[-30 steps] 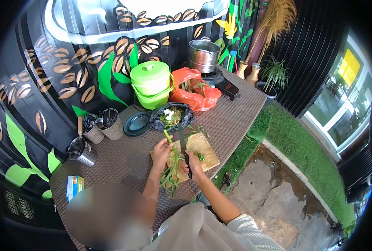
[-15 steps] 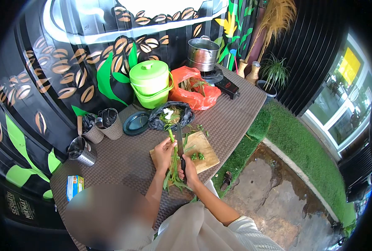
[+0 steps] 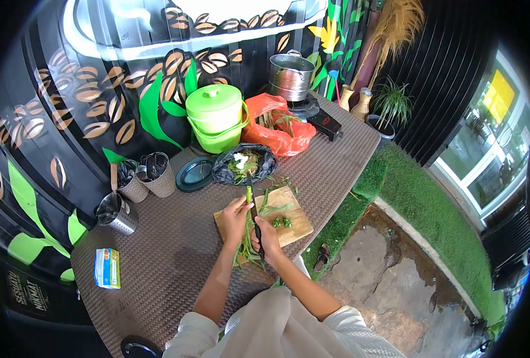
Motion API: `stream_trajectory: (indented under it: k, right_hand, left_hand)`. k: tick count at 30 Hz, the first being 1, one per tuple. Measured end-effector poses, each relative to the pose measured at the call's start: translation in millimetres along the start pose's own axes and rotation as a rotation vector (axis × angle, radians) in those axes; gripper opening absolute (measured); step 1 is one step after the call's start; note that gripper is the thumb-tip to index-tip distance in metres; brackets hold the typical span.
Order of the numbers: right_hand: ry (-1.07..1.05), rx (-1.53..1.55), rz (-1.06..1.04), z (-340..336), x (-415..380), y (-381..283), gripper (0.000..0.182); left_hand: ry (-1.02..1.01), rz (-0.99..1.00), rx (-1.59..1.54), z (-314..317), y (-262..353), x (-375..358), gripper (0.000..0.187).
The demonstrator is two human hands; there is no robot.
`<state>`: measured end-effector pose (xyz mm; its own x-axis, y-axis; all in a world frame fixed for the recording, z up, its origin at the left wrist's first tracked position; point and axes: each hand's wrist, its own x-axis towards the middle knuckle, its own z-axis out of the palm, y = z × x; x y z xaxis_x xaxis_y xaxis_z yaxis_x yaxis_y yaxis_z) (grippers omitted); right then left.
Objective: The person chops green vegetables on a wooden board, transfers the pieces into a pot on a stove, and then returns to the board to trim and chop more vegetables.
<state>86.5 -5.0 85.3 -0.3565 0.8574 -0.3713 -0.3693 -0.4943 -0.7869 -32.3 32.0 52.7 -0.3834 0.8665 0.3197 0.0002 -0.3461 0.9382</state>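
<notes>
My left hand (image 3: 237, 216) is closed around a green stalk (image 3: 249, 194), whose cut-looking pale end points up and away from me. Long green leaves (image 3: 245, 250) hang below that hand over the near edge of the wooden cutting board (image 3: 301, 223). In my right hand (image 3: 269, 238) is a black-handled kitchen knife (image 3: 254, 209), its blade angled upward right beside the stalk. Two small bundles of green leaf (image 3: 281, 222) lie on the board to the right. Beyond the board stands an open black plastic bag (image 3: 265, 170) holding green and white scraps.
A dark plate (image 3: 194, 174), a lime-green lidded bucket (image 3: 215, 119) and a red plastic bag (image 3: 284, 140) stand behind. Farther back, a steel pot (image 3: 291, 77) sits on a portable stove (image 3: 321, 122). Utensil holders (image 3: 160, 182) and a small packet (image 3: 107, 268) are at left.
The stalk's upper end stands lower and shorter above my left hand, farther from the black bag. The knife has shifted slightly left and toward me. A blurred patch at lower left is gone.
</notes>
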Motion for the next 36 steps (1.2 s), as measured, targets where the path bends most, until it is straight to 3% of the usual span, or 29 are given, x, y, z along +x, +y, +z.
stream_trajectory:
  k: [2,5,8,10,13,17,20,24,27,29,32,34,36]
  right_hand:
    - [0.011,-0.092,-0.069,-4,7,8,0.028]
    - [0.086,-0.323,-0.105,-10,24,22,0.029]
    - [0.11,-0.224,-0.227,-17,33,37,0.029]
    - [0.139,-0.196,-0.173,-15,31,29,0.031]
    - [-0.133,0.215,0.336,-31,35,11,0.036]
    - [-0.182,0.117,0.419,-42,39,-11,0.037]
    - [-0.284,0.067,0.411,-46,40,-18,0.038]
    - [-0.299,-0.01,0.421,-34,42,-24,0.04]
    - [-0.196,-0.058,0.346,-25,33,-23,0.04]
    - [-0.119,-0.061,0.118,-23,24,-13,0.038]
    - [-0.066,0.045,0.095,-18,3,3,0.034]
    - [-0.013,0.007,0.176,-10,-5,9,0.04]
    - [-0.065,0.025,0.093,-5,-10,16,0.038]
  left_hand:
    - [-0.007,-0.001,0.045,1,6,-4,0.029]
    - [0.022,0.008,0.186,3,14,-6,0.029]
    - [-0.021,0.15,0.27,10,35,-6,0.03]
    - [-0.004,0.136,0.266,10,30,-2,0.031]
    - [0.018,0.041,0.242,5,24,4,0.032]
    - [0.028,-0.072,0.168,-9,2,14,0.029]
    - [0.029,-0.105,0.185,-15,-5,20,0.03]
    - [0.082,-0.01,0.247,-15,-4,22,0.025]
    - [0.098,-0.006,0.41,-16,0,21,0.024]
    - [0.096,0.002,0.539,-15,4,19,0.024]
    - [0.125,-0.027,0.553,-10,15,16,0.026]
    - [0.191,0.031,0.534,-7,17,14,0.027]
    - [0.208,0.049,0.538,-4,20,13,0.027]
